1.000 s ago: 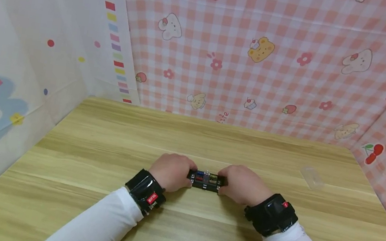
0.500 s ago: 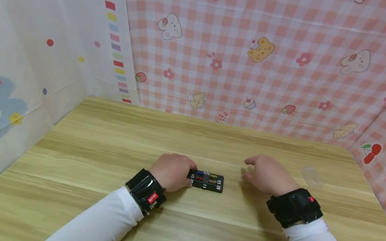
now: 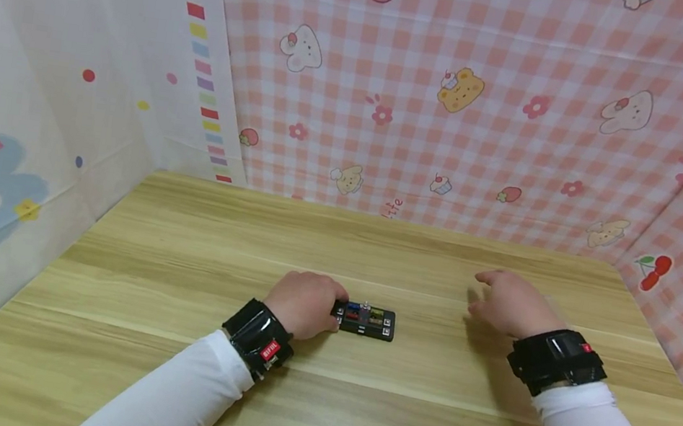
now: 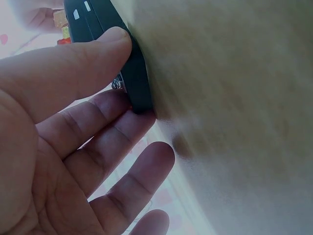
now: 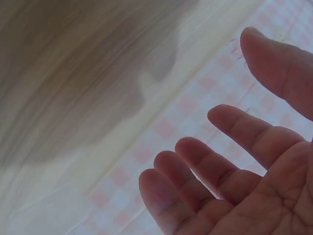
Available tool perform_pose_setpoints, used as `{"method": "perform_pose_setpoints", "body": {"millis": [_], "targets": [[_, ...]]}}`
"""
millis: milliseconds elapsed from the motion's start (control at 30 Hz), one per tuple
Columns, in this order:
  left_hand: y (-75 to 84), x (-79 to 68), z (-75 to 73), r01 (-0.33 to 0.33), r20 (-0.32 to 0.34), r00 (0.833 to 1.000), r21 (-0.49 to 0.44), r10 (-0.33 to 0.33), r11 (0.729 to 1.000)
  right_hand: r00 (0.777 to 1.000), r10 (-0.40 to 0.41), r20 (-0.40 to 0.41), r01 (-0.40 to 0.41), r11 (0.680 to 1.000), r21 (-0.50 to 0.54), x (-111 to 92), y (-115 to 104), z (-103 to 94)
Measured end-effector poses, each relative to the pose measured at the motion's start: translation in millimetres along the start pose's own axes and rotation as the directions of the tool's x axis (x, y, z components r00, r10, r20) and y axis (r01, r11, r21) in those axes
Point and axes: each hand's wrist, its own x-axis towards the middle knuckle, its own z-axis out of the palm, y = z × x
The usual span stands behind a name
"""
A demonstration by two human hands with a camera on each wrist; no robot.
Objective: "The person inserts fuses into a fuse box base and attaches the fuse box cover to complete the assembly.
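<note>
A black fuse block (image 3: 368,321) lies lengthwise on the wooden table, carrying small blue, red and yellow blade fuses and metal terminals at its ends. My left hand (image 3: 304,304) pinches its left end, thumb along the near side and fingertips at the far side; this covers part of that end. In the left wrist view the thumb presses the block's black side (image 4: 139,83). Away to the right, my right hand (image 3: 515,304) hovers over the table with relaxed fingers and nothing in them. A clear plastic piece (image 5: 49,210) lies beyond it, mostly hidden behind that hand in the head view.
The wooden tabletop (image 3: 234,227) ends at a pink checked cloth (image 3: 495,147) behind and to the right. A white patterned cloth (image 3: 127,15) hangs along the left side.
My right hand has let go of the fuse block's right end and moved right toward the clear plastic piece. The left hand and the block have stayed in place.
</note>
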Motion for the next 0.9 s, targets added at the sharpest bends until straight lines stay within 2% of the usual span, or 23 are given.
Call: {"method": "perform_pose_setpoints", "body": {"millis": [167,433,667,900], "targets": [[-0.6,0.1,0.5,0.0,0.002,1.0,0.001,0.0,1.0,1.0,0.021,-0.002,-0.021,0.999,-0.048,0.6,23.2,-2.5],[0.0,0.8,1.0,0.007,0.014,1.0,0.009,-0.007,1.0,0.995,0.102,0.013,-0.101,0.993,-0.056,-2.3,54.9,-8.6],[0.1,1.0,1.6,0.008,0.014,1.0,0.012,-0.008,1.0,0.989,0.14,0.051,-0.138,0.989,-0.046,-4.0,72.6,-10.0],[-1.0,1.2,1.5,0.002,0.013,1.0,0.022,-0.002,1.0,0.99,0.122,0.07,-0.118,0.991,-0.069,-9.2,81.6,-11.8]]}}
